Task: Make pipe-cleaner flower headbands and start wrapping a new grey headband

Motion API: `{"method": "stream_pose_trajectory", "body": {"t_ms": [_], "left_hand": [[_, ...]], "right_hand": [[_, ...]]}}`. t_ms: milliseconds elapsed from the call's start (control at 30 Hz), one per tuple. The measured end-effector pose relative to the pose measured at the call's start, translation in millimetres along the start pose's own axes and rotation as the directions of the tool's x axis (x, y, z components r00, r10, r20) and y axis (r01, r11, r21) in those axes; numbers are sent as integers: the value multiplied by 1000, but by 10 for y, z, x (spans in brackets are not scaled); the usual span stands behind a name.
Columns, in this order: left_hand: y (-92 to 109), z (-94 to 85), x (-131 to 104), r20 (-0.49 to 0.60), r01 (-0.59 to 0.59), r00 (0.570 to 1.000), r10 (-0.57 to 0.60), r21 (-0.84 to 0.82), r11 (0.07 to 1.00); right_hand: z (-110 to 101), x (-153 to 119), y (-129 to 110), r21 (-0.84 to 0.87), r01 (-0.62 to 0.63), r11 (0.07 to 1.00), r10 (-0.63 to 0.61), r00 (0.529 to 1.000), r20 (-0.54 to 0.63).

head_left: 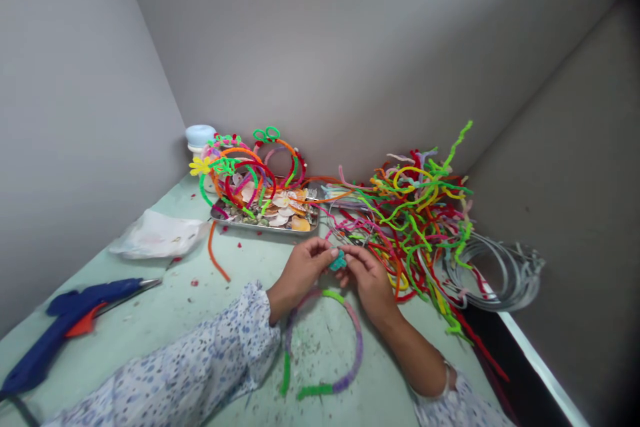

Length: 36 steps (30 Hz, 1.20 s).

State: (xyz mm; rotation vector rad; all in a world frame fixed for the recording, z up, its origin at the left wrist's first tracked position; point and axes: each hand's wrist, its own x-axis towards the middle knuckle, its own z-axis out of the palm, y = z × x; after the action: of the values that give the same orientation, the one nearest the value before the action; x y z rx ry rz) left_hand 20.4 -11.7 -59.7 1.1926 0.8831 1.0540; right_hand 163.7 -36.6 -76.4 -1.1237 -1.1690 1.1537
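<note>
With the fingers of our left hand (pixel 304 273) and right hand (pixel 373 283) pinched closed, we hold a small teal fuzzy piece (pixel 339 261) between them, above the worktop (pixel 183 303). Nearer us lies a multicoloured fuzzy band (pixel 359 343), an open loop; beyond our hands stands a metal tray (pixel 263 229) of shells (pixel 281 211).

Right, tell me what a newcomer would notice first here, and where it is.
The eye would probably go first to the bright tangle of pipe cleaners heaped on the right side of the table. Next come the left hand and right hand near the middle, holding a small teal piece between them, with a fuzzy multicoloured hoop lying nearer the wearer. The blue glue gun at the lower left likely stands out too.
</note>
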Motion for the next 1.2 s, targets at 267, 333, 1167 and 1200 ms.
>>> {"method": "stream_pose_trajectory", "body": {"t_ms": [267,333,1167,1200], "left_hand": [[-36,-11,12,-2,9,1000,-9,27,1000],[-29,-4,2,35,8,999,-8,-7,1000],[-73,31,-32,-22,-42,999,41,-30,999],[-75,32,-32,-31,-39,999,38,-31,999]], "right_hand": [[-8,-8,4,36,-26,999,25,999,34],[-8,-2,13,44,-21,999,21,1000,4],[59,-9,-2,8,-70,997,71,997,-34],[61,-3,0,20,-78,997,79,996,-30]]}}
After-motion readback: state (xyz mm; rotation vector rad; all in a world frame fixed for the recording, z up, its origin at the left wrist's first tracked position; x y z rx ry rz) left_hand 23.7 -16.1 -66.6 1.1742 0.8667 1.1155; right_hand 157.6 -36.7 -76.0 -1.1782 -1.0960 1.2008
